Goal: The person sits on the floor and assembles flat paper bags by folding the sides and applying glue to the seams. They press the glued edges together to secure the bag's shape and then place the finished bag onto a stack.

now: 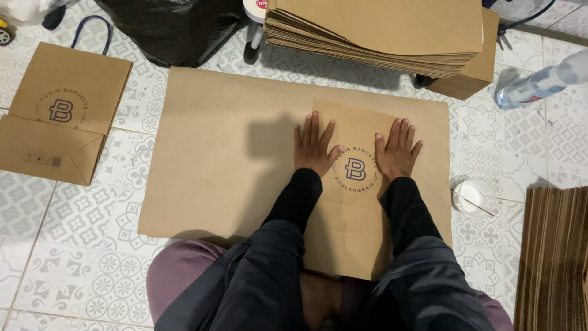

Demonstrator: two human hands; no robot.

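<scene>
Your left hand & right hand, both open, press flat on 1 brown paper bag atop 1 big brown sheet; its near edge is hidden by your arms. 1 finished bag lies well left, a flat-bag stack sits above, cut off by the frame.

Flat bag on paper sheet, finished bag left, paper stack behind.

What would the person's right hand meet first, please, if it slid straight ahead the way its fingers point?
The right hand would leave the paper bag, cross the bare cardboard sheet, then probably meet the stack of flat bags; depth is unclear.
</scene>
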